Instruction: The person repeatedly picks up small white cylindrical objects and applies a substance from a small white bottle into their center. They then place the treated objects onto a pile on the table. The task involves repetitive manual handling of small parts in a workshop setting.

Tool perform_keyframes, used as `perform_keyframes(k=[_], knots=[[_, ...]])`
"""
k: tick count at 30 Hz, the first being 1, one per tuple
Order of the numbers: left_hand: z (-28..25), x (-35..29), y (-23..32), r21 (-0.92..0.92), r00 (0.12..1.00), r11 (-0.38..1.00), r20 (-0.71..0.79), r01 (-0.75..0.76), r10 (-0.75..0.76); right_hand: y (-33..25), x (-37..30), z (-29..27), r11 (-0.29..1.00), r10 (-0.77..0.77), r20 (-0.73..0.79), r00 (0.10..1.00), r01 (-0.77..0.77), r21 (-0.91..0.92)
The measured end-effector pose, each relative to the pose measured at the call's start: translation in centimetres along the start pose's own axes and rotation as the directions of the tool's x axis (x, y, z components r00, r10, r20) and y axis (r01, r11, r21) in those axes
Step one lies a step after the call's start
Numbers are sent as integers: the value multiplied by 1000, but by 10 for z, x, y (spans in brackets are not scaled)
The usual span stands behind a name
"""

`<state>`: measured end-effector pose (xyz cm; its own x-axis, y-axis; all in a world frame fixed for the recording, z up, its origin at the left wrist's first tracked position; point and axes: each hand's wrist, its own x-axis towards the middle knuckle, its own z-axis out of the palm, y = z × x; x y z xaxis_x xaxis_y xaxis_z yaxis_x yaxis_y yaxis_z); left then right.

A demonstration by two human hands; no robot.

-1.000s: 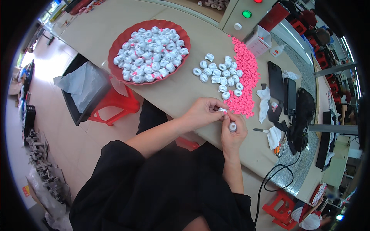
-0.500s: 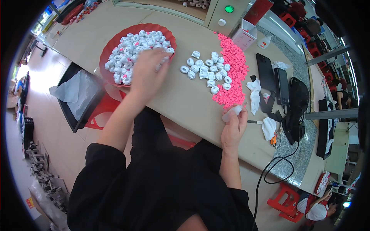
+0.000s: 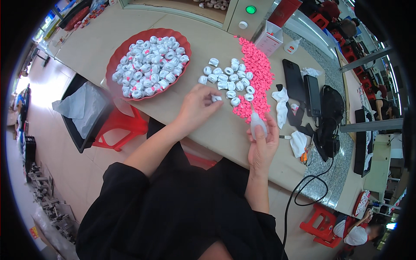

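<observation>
My left hand (image 3: pixel 196 107) is over the near part of the table, with a small white rounded piece (image 3: pixel 216 99) pinched between thumb and fingers. My right hand (image 3: pixel 263 141) is closed round a translucent white squeeze bottle (image 3: pixel 258 126), whose narrow tip points away from me at the pink pile. Beyond the hands lies a loose group of white rounded pieces (image 3: pixel 232 78), some showing a dark ring. Along its right side spreads a pile of small bright pink pieces (image 3: pixel 259 69). A red scalloped bowl (image 3: pixel 187 48) at the left holds many such white pieces, some with pink bits on them.
Right of the pink pile are two black phone-like devices (image 3: pixel 294 80), crumpled white cloth (image 3: pixel 298 144), a black bag (image 3: pixel 333 108) and a cable (image 3: pixel 286 216). A white box (image 3: pixel 268 41) and small bottle (image 3: pixel 291 47) stand farther back. A black bin (image 3: pixel 82 112) and red stool (image 3: pixel 125 128) are left.
My left hand has come from the bowl toward the right and nearer me, now pinching a white piece. In my right hand the squeeze bottle has turned so its tip points away from me.
</observation>
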<state>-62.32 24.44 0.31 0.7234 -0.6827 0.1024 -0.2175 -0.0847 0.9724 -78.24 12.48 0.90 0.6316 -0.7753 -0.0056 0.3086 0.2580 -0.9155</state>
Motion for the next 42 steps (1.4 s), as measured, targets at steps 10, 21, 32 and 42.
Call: perform_keyframes(k=[10,21,32,42], knots=[[28,-18,-4,-419,955,881,278,220,-106,-6,8,-12,975,-91,48,995,80,208],[34,-26,-6,-374,979,916,189,144,-76,14,-5,-12,754,-456,235,858,513,-411],[35,-25,-7,-344,984,933,170,104,-47,14,-6,-13,733,-428,275,861,509,-451],[34,-25,-4,-344,982,932,180,116,-56,12,-5,-10,734,-418,273,867,499,-461]])
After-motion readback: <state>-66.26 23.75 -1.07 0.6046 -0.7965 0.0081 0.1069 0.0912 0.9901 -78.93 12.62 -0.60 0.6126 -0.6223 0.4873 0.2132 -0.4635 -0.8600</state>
